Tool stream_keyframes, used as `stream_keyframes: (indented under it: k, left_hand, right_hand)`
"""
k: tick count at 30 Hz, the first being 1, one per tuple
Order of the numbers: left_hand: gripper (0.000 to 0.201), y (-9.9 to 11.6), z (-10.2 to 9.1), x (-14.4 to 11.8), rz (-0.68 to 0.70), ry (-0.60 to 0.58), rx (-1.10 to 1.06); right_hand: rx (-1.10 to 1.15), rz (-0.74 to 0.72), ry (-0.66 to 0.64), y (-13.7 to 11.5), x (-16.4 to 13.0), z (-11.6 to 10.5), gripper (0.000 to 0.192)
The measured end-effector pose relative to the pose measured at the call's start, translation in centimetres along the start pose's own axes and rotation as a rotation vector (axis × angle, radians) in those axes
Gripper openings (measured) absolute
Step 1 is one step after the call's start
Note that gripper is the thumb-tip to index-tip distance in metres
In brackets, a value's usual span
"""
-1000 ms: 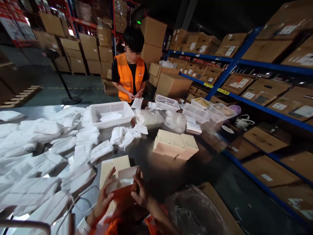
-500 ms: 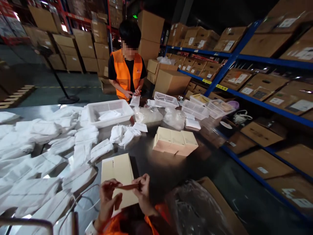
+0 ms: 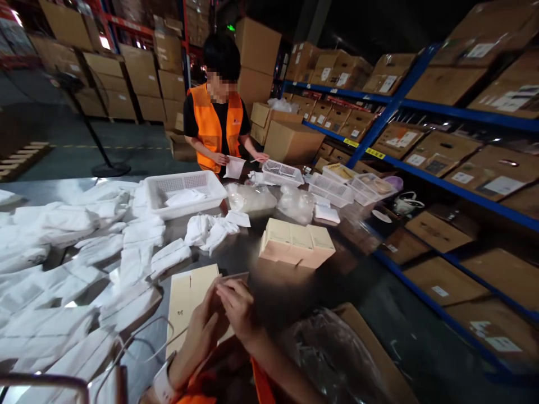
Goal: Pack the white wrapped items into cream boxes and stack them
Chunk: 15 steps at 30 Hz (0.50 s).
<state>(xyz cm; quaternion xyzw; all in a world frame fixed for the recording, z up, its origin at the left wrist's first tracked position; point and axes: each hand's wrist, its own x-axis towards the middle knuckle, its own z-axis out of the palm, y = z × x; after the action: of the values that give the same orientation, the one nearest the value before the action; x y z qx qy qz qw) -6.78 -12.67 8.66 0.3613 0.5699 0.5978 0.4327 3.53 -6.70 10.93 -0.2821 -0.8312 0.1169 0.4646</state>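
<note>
Close to my body, my left hand [image 3: 202, 324] and my right hand [image 3: 238, 307] meet around a thin cardboard piece [image 3: 236, 276]. Its upper edge shows behind my right fingers, and most of it is hidden by my hands. My left fingers press against its left side, while my right fingers pinch it near the top. Flat beige cardboard blanks [image 3: 181, 300] lie on the table just left of and under my hands. Beyond them, a row of folded beige boxes [image 3: 297, 242] stands on the dark table.
White wrapped packets [image 3: 80, 280] cover the left side. White baskets [image 3: 185, 191] and clear plastic bags [image 3: 251, 198] lie farther back. Across the table stands a co-worker [image 3: 217, 120] in an orange vest. An open carton with plastic film [image 3: 337, 353] is at my right.
My hands have come together and turned the cardboard piece, with my right hand moving left. The co-worker's one hand has reached out toward a basket.
</note>
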Motion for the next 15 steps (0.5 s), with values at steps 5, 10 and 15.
stream_keyframes:
  k: [5, 10, 15]
  left_hand:
    - [0.057, 1.7, -0.1, -1.5, -0.003, 0.029, 0.128]
    - [0.064, 1.3, 0.2, -1.9, -0.009, 0.068, 0.241]
    - [0.063, 1.1, 0.3, -2.6, 0.045, 0.043, 0.522]
  right_hand:
    - [-0.030, 0.030, 0.116, -1.1, 0.1, -0.4, 0.025]
    - [-0.088, 0.035, 0.117, -1.2, 0.2, -0.7, 0.025]
    - [-0.143, -0.031, 0.148, -1.1, 0.4, -0.6, 0.024]
